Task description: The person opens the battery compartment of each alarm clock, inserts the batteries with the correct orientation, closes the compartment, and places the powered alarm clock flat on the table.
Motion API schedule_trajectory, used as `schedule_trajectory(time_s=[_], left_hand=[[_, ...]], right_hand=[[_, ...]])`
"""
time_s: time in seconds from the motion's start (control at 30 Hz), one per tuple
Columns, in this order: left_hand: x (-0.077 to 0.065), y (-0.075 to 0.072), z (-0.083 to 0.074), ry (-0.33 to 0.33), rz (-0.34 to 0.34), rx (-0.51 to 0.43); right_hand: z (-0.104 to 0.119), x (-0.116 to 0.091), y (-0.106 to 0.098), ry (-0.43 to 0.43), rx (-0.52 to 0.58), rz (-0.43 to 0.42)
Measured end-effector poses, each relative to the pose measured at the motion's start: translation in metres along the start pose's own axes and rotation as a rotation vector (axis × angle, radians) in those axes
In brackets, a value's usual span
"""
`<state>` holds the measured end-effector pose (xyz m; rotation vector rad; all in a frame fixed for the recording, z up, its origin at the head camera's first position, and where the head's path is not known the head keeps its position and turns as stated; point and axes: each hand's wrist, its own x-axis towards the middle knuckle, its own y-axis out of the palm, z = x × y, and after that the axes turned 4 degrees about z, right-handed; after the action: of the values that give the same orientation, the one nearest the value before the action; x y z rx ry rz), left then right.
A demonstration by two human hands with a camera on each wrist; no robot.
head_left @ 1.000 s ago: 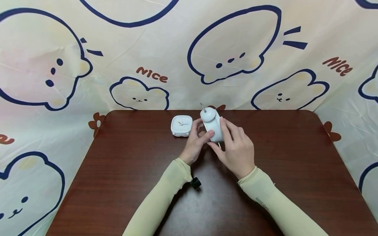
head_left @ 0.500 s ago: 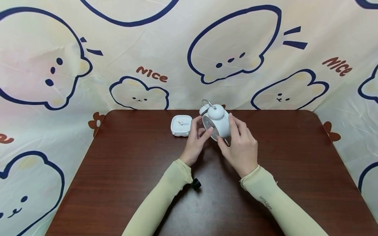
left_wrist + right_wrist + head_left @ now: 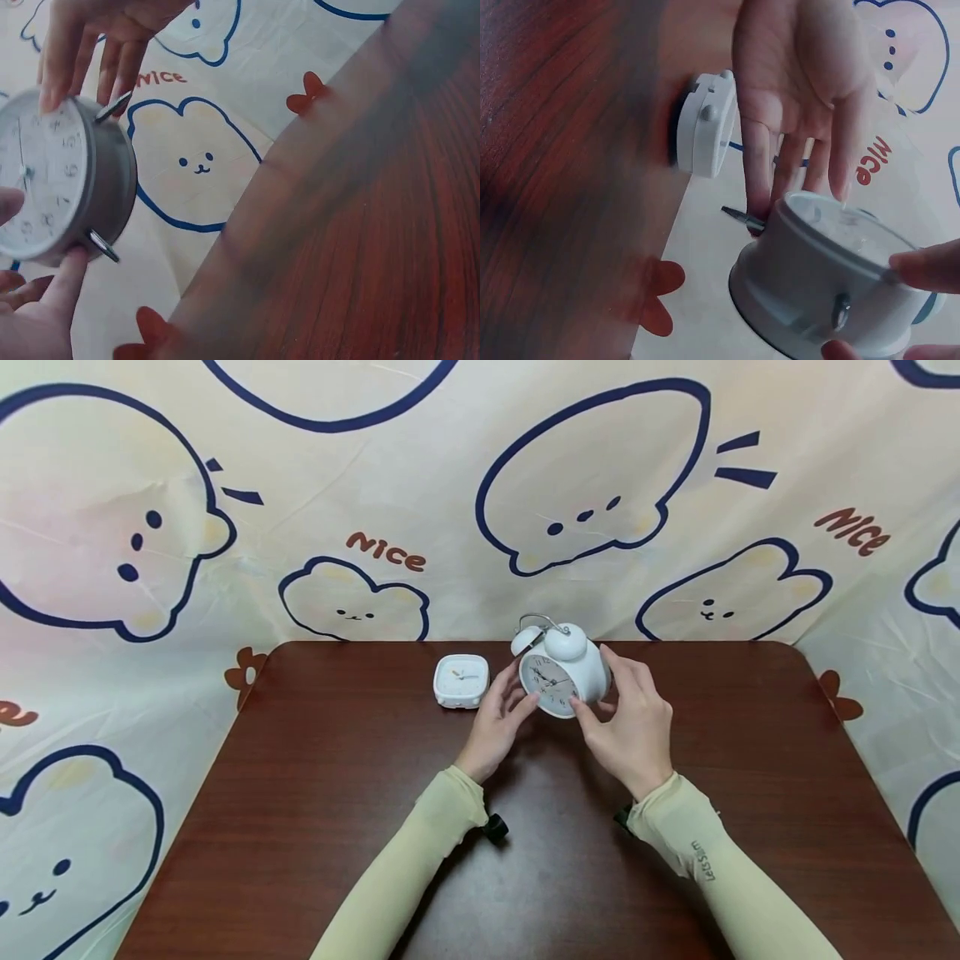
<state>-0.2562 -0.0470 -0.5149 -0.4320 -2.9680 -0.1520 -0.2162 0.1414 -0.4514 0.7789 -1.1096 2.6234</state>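
A white twin-bell alarm clock [image 3: 550, 681], with a metal handle and a round numbered dial, is held at the table's far side, its dial tilted up. My left hand [image 3: 491, 727] holds its left edge, thumb at the rim of the dial. On the other side, my right hand [image 3: 633, 735] pinches the body, thumb at the front rim and fingers behind. Two short metal legs of the clock [image 3: 105, 180] stick out free in the left wrist view. Just left of my left hand lies a small white square clock [image 3: 461, 681], dial upward.
The dark brown wooden table [image 3: 337, 827] spreads out around the hands. Behind it hangs a pale cloth [image 3: 450, 485] printed with blue-outlined bears and the word "Nice". Small dark wrist cameras show under both sleeves.
The twin-bell clock has turned from side-on until its dial faces me. My right hand has moved rightward with the turn; the left hand has hardly shifted. The square clock stays put.
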Motion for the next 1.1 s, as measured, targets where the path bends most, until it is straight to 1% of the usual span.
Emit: schedule_trajectory(time_s=[0.1, 0.23, 0.37, 0.5, 0.57, 0.73, 0.83, 0.93, 1.1], left_hand=[[0.003, -0.004, 0.003, -0.024, 0.023, -0.049], [0.005, -0.012, 0.005, -0.059, 0.021, -0.070], [0.008, -0.019, 0.007, -0.070, 0.022, -0.082], [0.008, -0.020, 0.006, -0.066, 0.047, -0.127], [0.008, -0.021, 0.005, -0.059, 0.040, -0.143], [0.009, -0.020, 0.003, -0.011, 0.004, -0.119], [0.010, -0.021, 0.001, 0.004, -0.003, -0.100], [0.009, -0.021, -0.001, 0.001, -0.015, -0.091], [0.008, -0.021, -0.006, 0.002, -0.027, -0.091]], right_hand=[[-0.001, 0.001, -0.002, 0.024, 0.034, 0.012], [-0.003, 0.001, -0.004, 0.085, 0.097, 0.032], [-0.006, 0.002, -0.005, 0.150, 0.144, 0.065], [-0.008, 0.003, -0.006, 0.182, 0.172, 0.108], [-0.009, 0.003, -0.006, 0.192, 0.186, 0.131], [-0.015, 0.004, -0.006, 0.217, 0.231, 0.185], [-0.018, 0.005, -0.005, 0.227, 0.247, 0.209], [-0.020, 0.005, -0.004, 0.229, 0.260, 0.210], [-0.023, 0.007, -0.003, 0.217, 0.270, 0.181]])
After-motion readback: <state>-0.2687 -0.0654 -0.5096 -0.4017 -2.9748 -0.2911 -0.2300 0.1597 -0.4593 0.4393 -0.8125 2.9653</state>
